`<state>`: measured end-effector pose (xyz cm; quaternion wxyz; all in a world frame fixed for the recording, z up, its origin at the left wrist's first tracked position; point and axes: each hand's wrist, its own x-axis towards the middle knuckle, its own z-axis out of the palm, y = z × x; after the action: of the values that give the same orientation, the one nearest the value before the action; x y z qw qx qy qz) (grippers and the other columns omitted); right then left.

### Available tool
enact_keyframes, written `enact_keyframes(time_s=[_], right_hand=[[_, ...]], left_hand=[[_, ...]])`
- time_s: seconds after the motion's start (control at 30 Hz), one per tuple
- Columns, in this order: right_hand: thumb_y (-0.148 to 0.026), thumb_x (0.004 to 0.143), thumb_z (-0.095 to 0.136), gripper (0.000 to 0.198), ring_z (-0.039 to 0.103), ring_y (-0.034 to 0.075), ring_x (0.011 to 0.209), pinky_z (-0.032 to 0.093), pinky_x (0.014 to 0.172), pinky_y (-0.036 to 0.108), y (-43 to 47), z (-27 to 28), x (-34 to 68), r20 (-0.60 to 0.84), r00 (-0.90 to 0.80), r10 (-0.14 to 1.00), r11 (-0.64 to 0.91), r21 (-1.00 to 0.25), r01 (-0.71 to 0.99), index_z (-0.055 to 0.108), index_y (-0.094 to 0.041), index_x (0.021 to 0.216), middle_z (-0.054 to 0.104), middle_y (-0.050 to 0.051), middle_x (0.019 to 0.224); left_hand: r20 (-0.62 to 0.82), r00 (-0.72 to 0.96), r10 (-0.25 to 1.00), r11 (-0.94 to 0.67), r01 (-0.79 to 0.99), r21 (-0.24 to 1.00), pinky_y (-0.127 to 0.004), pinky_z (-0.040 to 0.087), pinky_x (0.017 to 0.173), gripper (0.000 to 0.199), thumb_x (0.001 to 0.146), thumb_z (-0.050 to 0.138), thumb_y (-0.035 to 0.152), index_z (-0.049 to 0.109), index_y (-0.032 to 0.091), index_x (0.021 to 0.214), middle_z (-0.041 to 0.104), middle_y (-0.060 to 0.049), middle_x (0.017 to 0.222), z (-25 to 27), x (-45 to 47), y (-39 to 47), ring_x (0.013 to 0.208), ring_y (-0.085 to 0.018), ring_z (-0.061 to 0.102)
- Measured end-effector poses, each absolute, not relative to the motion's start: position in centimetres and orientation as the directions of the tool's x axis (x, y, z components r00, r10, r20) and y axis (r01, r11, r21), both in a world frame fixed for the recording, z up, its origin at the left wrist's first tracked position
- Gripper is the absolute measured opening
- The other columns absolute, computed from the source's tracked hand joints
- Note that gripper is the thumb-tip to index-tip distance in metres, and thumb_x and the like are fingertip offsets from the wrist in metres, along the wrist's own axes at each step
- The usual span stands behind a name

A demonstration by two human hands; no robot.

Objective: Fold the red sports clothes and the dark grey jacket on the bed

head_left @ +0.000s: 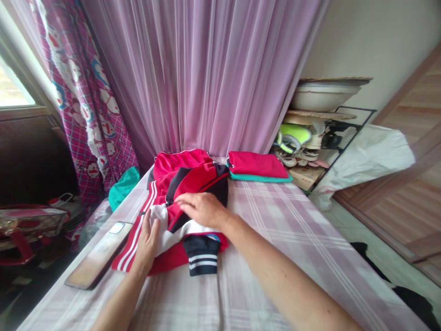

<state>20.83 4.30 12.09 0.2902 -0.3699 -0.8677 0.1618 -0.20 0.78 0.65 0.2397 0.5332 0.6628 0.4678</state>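
A red, black and white track jacket (196, 181) lies loosely spread on the table, over red fabric with white side stripes (132, 243). Its navy cuff with two white bands (202, 257) points toward me. My left hand (148, 236) rests on the garment's white panel at the left, fingers stretched out. Across the middle reaches my right hand (201, 209), its extended fingers lying on the red and black fabric. Both hands touch the clothing without visibly gripping it. The undersides of the fingers are hidden.
A folded red garment (258, 164) lies on a teal one (262, 178) at the table's back right. A phone (98, 257) lies near the left edge. Teal cloth (124, 187) hangs beside that edge. Right of the table stands a rack (339, 151) with shoes and a basin (327, 95).
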Motion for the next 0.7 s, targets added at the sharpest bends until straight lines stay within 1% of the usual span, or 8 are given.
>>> enact_keyframes(time_s=[0.07,0.13,0.2,0.27,0.37,0.47,0.57,0.7], right_hand=[[-0.029,0.097,0.048,0.026,0.069,0.017,0.101,0.048,0.092,0.029,6.8,11.7,24.7,0.377,-0.330,0.865,0.490,-0.498,0.715,0.070,-0.027,0.109,0.075,0.000,0.110],[-0.025,0.096,0.046,0.029,0.068,0.021,0.103,0.049,0.093,0.033,9.5,11.1,28.6,0.287,-0.122,0.950,0.242,-0.433,0.868,0.071,-0.027,0.111,0.075,0.002,0.111],[-0.018,0.093,0.046,0.038,0.065,0.023,0.110,0.047,0.096,0.035,11.7,10.1,31.6,0.170,0.003,0.985,0.053,-0.323,0.945,0.066,-0.026,0.124,0.072,0.005,0.119],[-0.008,0.087,0.046,0.057,0.060,0.025,0.119,0.045,0.099,0.036,13.3,8.8,33.2,0.091,0.041,0.995,-0.017,-0.250,0.968,0.053,-0.024,0.141,0.065,0.010,0.131],[-0.002,0.083,0.046,0.074,0.047,0.029,0.134,0.041,0.105,0.042,15.0,7.0,33.2,0.056,0.030,0.998,-0.020,-0.177,0.984,0.036,-0.026,0.153,0.045,0.015,0.151],[-0.011,0.085,0.053,0.063,0.030,0.032,0.145,0.036,0.109,0.047,16.5,6.1,32.2,0.052,-0.048,0.998,0.054,-0.119,0.991,0.048,-0.029,0.145,0.030,0.012,0.160],[-0.022,0.088,0.055,0.034,0.029,0.031,0.145,0.033,0.110,0.049,17.5,6.2,31.7,0.047,-0.183,0.982,0.187,-0.123,0.975,0.069,-0.027,0.118,0.042,0.008,0.154],[-0.024,0.091,0.047,0.030,0.057,0.024,0.118,0.040,0.101,0.039,16.0,7.5,33.1,0.068,-0.270,0.961,0.278,-0.194,0.941,0.069,-0.023,0.110,0.069,0.008,0.119]], left_hand=[[0.143,-0.324,0.935,0.028,0.468,0.883,-0.047,0.029,0.121,0.067,0.095,0.038,0.054,0.030,0.020,0.152,0.034,-0.010,0.160,0.0,-0.3,0.7,0.148,-0.029,0.028],[0.143,-0.323,0.936,0.025,0.464,0.885,-0.047,0.029,0.121,0.066,0.094,0.041,0.055,0.031,0.024,0.152,0.034,-0.007,0.160,-0.6,-0.2,0.8,0.148,-0.029,0.027],[0.161,-0.324,0.932,0.011,0.470,0.882,-0.046,0.027,0.122,0.067,0.093,0.043,0.055,0.032,0.025,0.152,0.035,-0.006,0.160,-1.1,-0.1,1.0,0.149,-0.028,0.025],[0.177,-0.334,0.926,0.004,0.477,0.879,-0.044,0.027,0.122,0.069,0.093,0.044,0.054,0.032,0.022,0.152,0.035,-0.007,0.159,-1.6,0.0,1.1,0.149,-0.027,0.025],[0.195,-0.337,0.921,-0.014,0.473,0.881,-0.044,0.027,0.122,0.070,0.092,0.046,0.053,0.032,0.020,0.152,0.035,-0.009,0.159,-2.1,0.0,1.1,0.149,-0.027,0.026],[0.224,-0.368,0.902,-0.028,0.468,0.883,-0.043,0.028,0.121,0.068,0.091,0.048,0.052,0.035,0.020,0.151,0.038,-0.009,0.158,-2.4,0.1,0.9,0.148,-0.027,0.029],[0.226,-0.400,0.888,-0.019,0.459,0.888,-0.040,0.030,0.120,0.067,0.092,0.049,0.051,0.038,0.019,0.149,0.042,-0.010,0.156,-2.4,0.2,0.8,0.146,-0.027,0.032],[0.213,-0.412,0.886,-0.012,0.438,0.899,-0.040,0.031,0.119,0.065,0.092,0.050,0.048,0.038,0.018,0.149,0.042,-0.010,0.156,-2.2,0.3,0.7,0.146,-0.026,0.033]])
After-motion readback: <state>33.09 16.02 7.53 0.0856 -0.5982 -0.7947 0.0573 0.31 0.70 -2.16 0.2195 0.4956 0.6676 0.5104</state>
